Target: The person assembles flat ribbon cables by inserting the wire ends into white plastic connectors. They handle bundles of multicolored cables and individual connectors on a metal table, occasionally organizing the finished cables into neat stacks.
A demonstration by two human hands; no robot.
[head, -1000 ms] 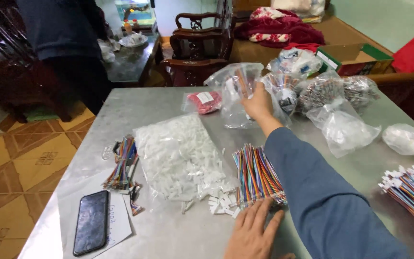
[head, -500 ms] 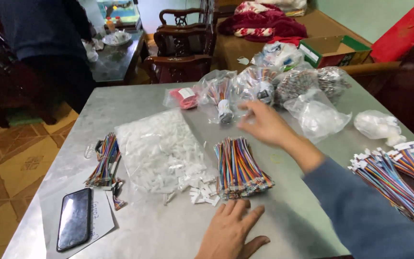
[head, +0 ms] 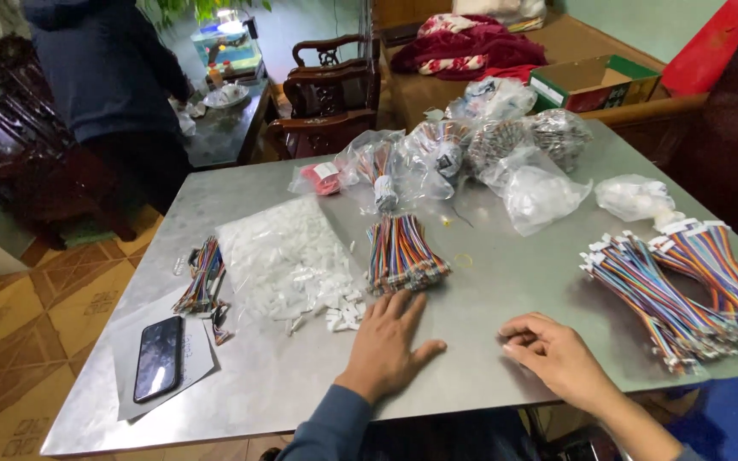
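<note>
Right hand (head: 557,358) came back from far bags, curled, empty — left hand (head: 386,341) flat, empty; we'd grip wire bundle (head: 401,252) mid-length.

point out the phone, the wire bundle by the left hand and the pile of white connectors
phone (head: 158,370), head view, middle of its dark screen
wire bundle (head: 401,253), head view, middle of the coloured strands
white connectors (head: 288,260), head view, centre of the pile
left hand (head: 388,341), head view, back of the hand
</note>
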